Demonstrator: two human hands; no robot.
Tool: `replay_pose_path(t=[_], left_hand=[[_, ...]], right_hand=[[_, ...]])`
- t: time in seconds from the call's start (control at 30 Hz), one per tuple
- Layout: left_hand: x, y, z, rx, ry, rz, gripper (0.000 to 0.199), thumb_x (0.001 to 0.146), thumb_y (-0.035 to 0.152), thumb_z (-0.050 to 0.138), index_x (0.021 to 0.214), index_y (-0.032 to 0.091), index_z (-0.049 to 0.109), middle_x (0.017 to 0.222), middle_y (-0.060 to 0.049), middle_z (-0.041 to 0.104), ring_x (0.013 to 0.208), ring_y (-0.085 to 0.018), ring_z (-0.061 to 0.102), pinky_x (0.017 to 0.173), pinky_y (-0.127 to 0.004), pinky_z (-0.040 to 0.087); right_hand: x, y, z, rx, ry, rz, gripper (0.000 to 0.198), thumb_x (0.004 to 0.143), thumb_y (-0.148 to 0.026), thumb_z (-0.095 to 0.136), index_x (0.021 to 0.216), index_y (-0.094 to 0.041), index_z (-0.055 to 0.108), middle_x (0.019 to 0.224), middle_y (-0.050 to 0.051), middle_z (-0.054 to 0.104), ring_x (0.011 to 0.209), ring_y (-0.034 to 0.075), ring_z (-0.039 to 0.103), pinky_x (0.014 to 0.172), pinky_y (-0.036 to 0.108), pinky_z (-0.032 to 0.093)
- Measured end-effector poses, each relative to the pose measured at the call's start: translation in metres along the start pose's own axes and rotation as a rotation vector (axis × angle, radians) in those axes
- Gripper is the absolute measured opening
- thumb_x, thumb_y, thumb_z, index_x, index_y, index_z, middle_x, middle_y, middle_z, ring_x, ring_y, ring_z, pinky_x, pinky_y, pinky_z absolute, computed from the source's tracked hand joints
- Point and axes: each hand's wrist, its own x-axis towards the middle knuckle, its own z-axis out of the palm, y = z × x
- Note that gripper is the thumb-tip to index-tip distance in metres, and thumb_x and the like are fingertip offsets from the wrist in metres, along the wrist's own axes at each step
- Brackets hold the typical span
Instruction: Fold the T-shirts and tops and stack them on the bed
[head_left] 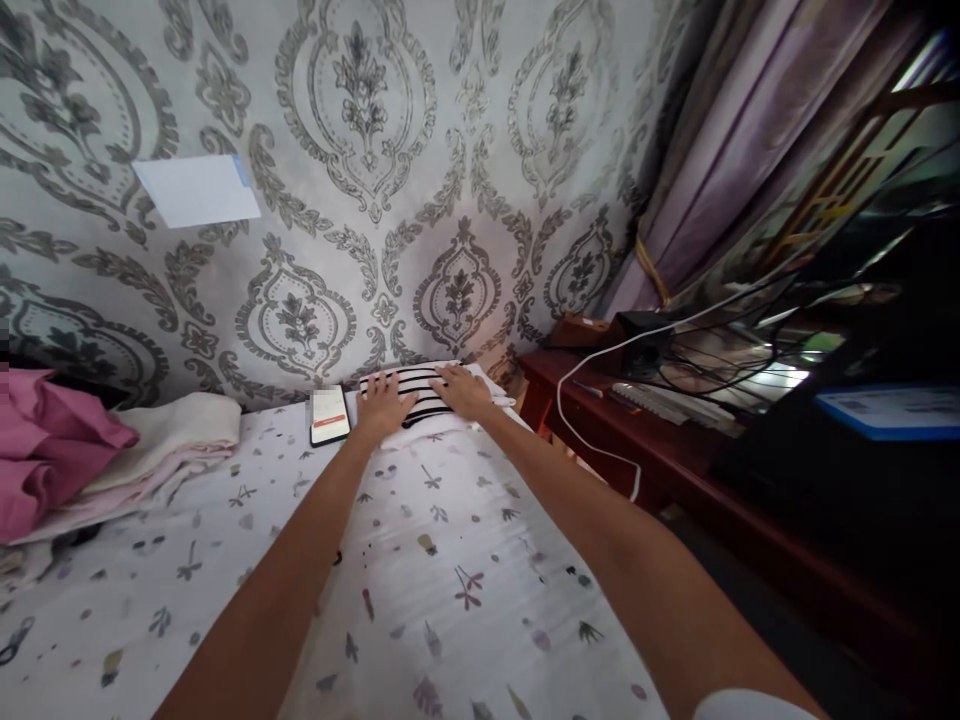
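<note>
A folded cloth with black and white stripes (417,392) lies at the far end of the bed, against the wall. On its left part rests my left hand (384,402), flat with the fingers spread. My right hand (463,390) lies on its right part, fingers also stretched out. Both palms face down and grip nothing. Just left of my left hand a phone (328,416) lies with its screen lit. Under the striped cloth is the white sheet (442,540) printed with small plants.
Folded pale cloths (180,435) and a pink cloth (56,440) are piled at the left. To the right stands a dark red table (675,440) with a white cable (600,352) and a tangle of wires. Patterned wallpaper (382,250) covers the wall behind; a purple curtain (735,140) hangs at the right.
</note>
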Motion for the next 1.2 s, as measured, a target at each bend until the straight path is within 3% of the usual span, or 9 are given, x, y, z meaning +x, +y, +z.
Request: replay_pose_path(t=[0.13, 0.27, 0.43, 0.5, 0.6, 0.77, 0.97, 1.07, 1.2], left_hand=[[0.003, -0.006, 0.007, -0.057, -0.033, -0.100, 0.082, 0.094, 0.067, 0.027, 0.159, 0.018, 0.020, 0.167, -0.014, 0.009, 0.154, -0.034, 0.004, 0.118, -0.063, 0.019], [-0.008, -0.004, 0.005, -0.111, -0.037, -0.107, 0.082, 0.095, 0.065, 0.026, 0.159, 0.013, 0.018, 0.166, -0.018, 0.004, 0.154, -0.035, 0.000, 0.119, -0.063, 0.014], [-0.056, -0.016, 0.002, -0.090, -0.028, -0.015, 0.082, 0.095, 0.064, 0.032, 0.158, 0.012, 0.023, 0.166, -0.015, 0.010, 0.154, -0.031, 0.004, 0.123, -0.049, 0.018], [-0.084, -0.032, 0.000, -0.081, -0.049, 0.059, 0.079, 0.094, 0.063, 0.036, 0.158, 0.018, 0.026, 0.166, -0.010, 0.017, 0.154, -0.027, 0.010, 0.123, -0.043, 0.021], [-0.133, -0.070, -0.010, -0.066, -0.072, 0.157, 0.066, 0.096, 0.057, 0.040, 0.153, 0.024, 0.036, 0.163, -0.004, 0.032, 0.152, -0.022, 0.023, 0.120, -0.036, 0.029], [-0.188, -0.157, -0.048, 0.021, 0.156, 0.060, 0.038, 0.092, 0.029, 0.052, 0.129, 0.023, 0.059, 0.138, -0.008, 0.060, 0.132, -0.025, 0.051, 0.113, -0.033, 0.037], [-0.178, -0.235, -0.108, -0.036, 0.366, -0.177, 0.027, 0.089, 0.013, 0.046, 0.112, 0.017, 0.060, 0.127, -0.016, 0.059, 0.126, -0.028, 0.051, 0.111, -0.045, 0.038], [-0.163, -0.251, -0.121, -0.154, 0.409, -0.267, 0.019, 0.081, 0.012, 0.054, 0.096, 0.018, 0.063, 0.117, -0.014, 0.064, 0.120, -0.028, 0.055, 0.107, -0.042, 0.040], [-0.150, -0.256, -0.127, -0.408, 0.452, -0.371, 0.014, 0.068, 0.009, 0.062, 0.063, 0.020, 0.055, 0.077, -0.008, 0.065, 0.101, -0.029, 0.061, 0.095, -0.039, 0.045]], right_hand=[[0.006, 0.008, 0.007, -0.036, -0.023, 0.058, 0.061, 0.102, -0.054, 0.022, 0.154, -0.026, 0.035, 0.163, 0.007, 0.031, 0.149, 0.025, 0.025, 0.116, 0.051, 0.028], [0.004, 0.000, 0.003, -0.088, -0.015, 0.078, 0.055, 0.103, -0.047, 0.024, 0.152, -0.026, 0.039, 0.160, 0.009, 0.037, 0.148, 0.027, 0.028, 0.115, 0.057, 0.026], [-0.010, -0.016, 0.003, -0.158, 0.197, 0.027, 0.046, 0.102, -0.030, 0.028, 0.131, -0.014, 0.060, 0.137, 0.018, 0.060, 0.139, 0.032, 0.041, 0.114, 0.060, 0.021], [-0.021, -0.019, 0.006, -0.192, 0.335, -0.048, 0.042, 0.101, -0.027, 0.030, 0.125, -0.014, 0.063, 0.135, 0.019, 0.061, 0.134, 0.031, 0.046, 0.112, 0.058, 0.026], [-0.048, -0.021, 0.012, -0.191, 0.413, -0.156, 0.041, 0.099, -0.023, 0.033, 0.125, -0.013, 0.063, 0.141, 0.020, 0.057, 0.133, 0.030, 0.048, 0.110, 0.053, 0.032], [-0.116, -0.033, 0.018, -0.052, 0.375, -0.327, 0.041, 0.095, -0.024, 0.036, 0.124, -0.017, 0.064, 0.143, 0.019, 0.055, 0.135, 0.031, 0.048, 0.109, 0.055, 0.037], [-0.203, -0.079, 0.019, 0.225, 0.245, -0.507, 0.039, 0.092, -0.028, 0.042, 0.122, -0.022, 0.067, 0.144, 0.016, 0.055, 0.133, 0.032, 0.052, 0.106, 0.055, 0.046], [-0.233, -0.103, 0.016, 0.295, 0.181, -0.556, 0.037, 0.095, -0.031, 0.042, 0.121, -0.022, 0.067, 0.145, 0.015, 0.055, 0.133, 0.030, 0.053, 0.106, 0.052, 0.049], [-0.248, -0.117, 0.012, 0.348, 0.128, -0.540, 0.035, 0.097, -0.031, 0.040, 0.114, -0.022, 0.069, 0.138, 0.015, 0.061, 0.127, 0.028, 0.058, 0.104, 0.050, 0.051]])
